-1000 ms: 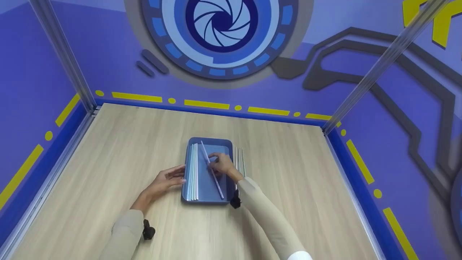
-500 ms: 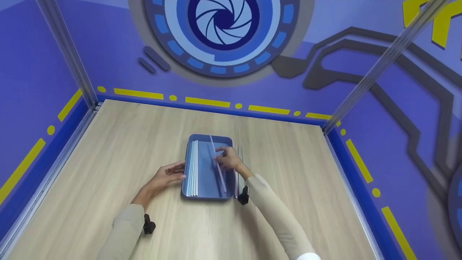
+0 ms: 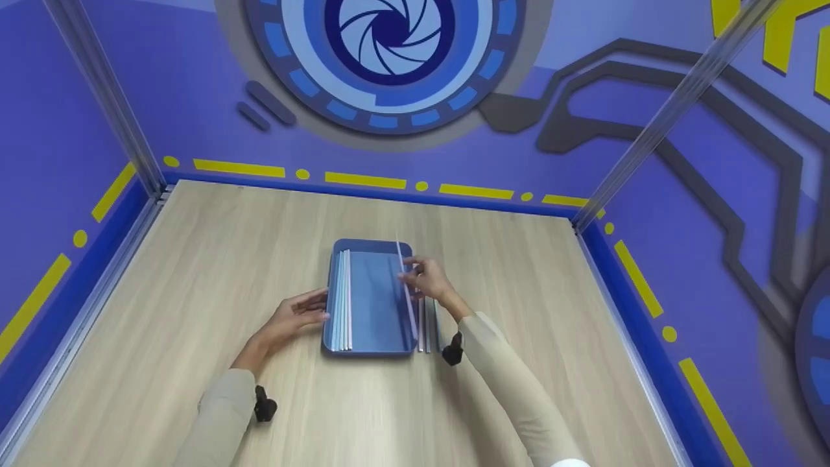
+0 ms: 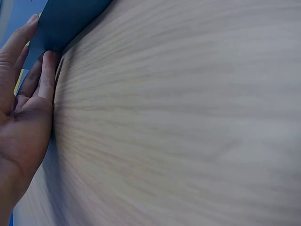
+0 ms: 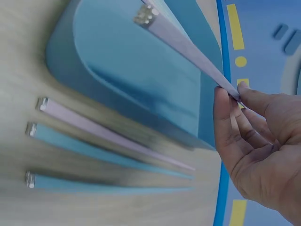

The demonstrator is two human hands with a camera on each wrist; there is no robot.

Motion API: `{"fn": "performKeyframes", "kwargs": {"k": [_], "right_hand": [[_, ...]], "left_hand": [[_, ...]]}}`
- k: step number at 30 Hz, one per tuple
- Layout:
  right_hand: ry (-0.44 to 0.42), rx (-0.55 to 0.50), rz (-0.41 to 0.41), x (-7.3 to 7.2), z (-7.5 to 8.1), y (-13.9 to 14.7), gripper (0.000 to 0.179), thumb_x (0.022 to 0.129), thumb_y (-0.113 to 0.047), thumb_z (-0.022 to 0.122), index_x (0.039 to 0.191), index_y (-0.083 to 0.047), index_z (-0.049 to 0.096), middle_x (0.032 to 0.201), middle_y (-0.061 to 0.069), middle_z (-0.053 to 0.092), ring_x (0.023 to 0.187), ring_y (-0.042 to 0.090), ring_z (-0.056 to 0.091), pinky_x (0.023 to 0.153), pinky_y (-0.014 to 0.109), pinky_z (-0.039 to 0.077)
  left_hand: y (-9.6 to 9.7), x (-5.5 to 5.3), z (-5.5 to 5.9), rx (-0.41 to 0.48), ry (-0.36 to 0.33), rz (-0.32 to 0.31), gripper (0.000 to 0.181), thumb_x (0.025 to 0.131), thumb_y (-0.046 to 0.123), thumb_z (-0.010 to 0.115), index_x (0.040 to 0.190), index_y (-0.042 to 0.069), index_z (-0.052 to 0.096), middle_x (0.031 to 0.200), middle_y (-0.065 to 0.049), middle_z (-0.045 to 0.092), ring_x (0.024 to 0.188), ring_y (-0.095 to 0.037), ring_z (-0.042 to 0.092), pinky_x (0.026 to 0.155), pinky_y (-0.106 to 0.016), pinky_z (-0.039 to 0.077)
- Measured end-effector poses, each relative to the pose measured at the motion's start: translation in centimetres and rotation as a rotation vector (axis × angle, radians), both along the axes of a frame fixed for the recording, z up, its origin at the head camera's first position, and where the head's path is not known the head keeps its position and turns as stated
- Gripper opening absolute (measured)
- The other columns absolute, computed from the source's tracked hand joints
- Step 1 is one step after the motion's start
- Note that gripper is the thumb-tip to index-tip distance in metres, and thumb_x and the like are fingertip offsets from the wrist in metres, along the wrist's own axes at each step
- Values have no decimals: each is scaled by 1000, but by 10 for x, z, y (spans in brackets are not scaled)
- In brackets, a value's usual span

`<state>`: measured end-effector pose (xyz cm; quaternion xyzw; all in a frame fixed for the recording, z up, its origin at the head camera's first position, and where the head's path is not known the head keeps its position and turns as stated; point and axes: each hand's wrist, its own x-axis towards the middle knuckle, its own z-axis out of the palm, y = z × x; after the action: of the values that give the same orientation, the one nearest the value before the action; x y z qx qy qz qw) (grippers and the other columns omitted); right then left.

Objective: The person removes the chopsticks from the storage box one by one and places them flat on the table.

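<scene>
Thumb and fingertips of the right hand (image 3: 428, 279), the nearer one, pinch a stick (image 5: 188, 49) above the right rim of the tray (image 3: 376, 305), its long axis running nearly parallel to three sticks (image 5: 106, 126) just right on the table (image 3: 532, 311), while the left hand (image 3: 292, 321) sits loose-fingered at the opposite wall.

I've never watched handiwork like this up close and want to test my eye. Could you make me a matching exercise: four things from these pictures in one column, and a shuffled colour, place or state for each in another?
Things
1. Left hand
2. Right hand
3. Tray
4. Table

Descriptions
A. Pale wood colour
B. Pinching a pale lilac stick
C. At the tray's outer side, with no stick in its grasp
D. Blue, with a row of sticks inside along one side

Right pairs: 1-C, 2-B, 3-D, 4-A
</scene>
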<state>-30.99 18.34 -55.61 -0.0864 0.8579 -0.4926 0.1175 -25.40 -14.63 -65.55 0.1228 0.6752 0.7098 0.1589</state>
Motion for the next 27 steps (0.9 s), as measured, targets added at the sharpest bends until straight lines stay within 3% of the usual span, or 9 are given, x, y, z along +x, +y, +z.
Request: {"fn": "performKeyframes", "kwargs": {"k": [7, 11, 15, 19, 24, 27], "right_hand": [[-21, -57, -60, 2, 0, 14, 44, 96, -8, 70, 137, 4, 58, 90, 16, 70, 68, 14, 68, 57, 30, 65], [-23, -74, -93, 3, 0, 22, 43, 96, -5, 69, 136, 4, 58, 94, 22, 71, 73, 23, 72, 56, 29, 64], [-25, -91, -129, 2, -2, 30, 43, 95, -3, 70, 135, 7, 58, 90, 19, 70, 73, 24, 73, 54, 29, 64], [-36, -81, -165, 3, -4, 38, 43, 95, -4, 70, 135, 7, 58, 86, 14, 71, 72, 22, 73, 56, 30, 64], [-49, -42, -207, 8, -7, 50, 42, 94, -4, 71, 134, 4, 61, 87, 15, 72, 73, 21, 74, 64, 40, 67], [-53, -34, -223, 10, -8, 57, 42, 94, -4, 72, 134, 3, 61, 87, 17, 73, 73, 25, 74, 62, 39, 67]], "left_hand": [[-4, 2, -1, -11, -5, 4, 69, 94, 7, 72, 155, -1, 39, 154, -28, 47, 143, -39, 45, 105, -14, 50], [-5, 1, 0, -14, -3, 4, 68, 95, 8, 72, 155, 0, 40, 153, -27, 47, 143, -38, 46, 106, -14, 49], [-5, -1, 0, 9, 9, -3, 68, 95, 6, 71, 154, -2, 39, 152, -30, 47, 140, -34, 50, 105, -16, 51], [-4, 0, 0, 32, 21, -5, 68, 94, 3, 70, 154, -5, 38, 151, -33, 46, 138, -34, 51, 105, -17, 52], [-1, 2, 0, 47, -23, -15, 70, 94, 5, 72, 155, -2, 37, 153, -30, 46, 142, -39, 46, 106, -19, 52], [-1, 1, 1, 52, -31, -24, 70, 95, 7, 72, 156, -1, 37, 154, -29, 45, 145, -42, 42, 106, -19, 52]]}}
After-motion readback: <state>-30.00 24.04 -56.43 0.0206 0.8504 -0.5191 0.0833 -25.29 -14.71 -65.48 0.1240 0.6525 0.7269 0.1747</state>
